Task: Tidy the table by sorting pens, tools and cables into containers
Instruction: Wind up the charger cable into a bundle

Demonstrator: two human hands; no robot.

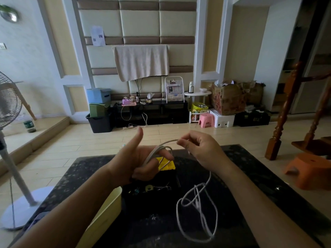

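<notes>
Left hand (136,161) thumb up, cable (197,203) wound over fingers. Right hand (198,149) pinches strand just beside it. Rest of cable lies in loose tangle on table (250,176), right of yellow bin (107,212). Risk imo: tail loops cross, so more pulling could knot them or drag the whole mess. Wraps sit near fingertips and could slide off if strand goes slack.

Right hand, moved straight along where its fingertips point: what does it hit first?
Likely the left hand: the right hand pinches the white cable, fingertips pointing left along the strand toward the loops over the left fingers. Depth is unclear; it might pass behind them.
</notes>
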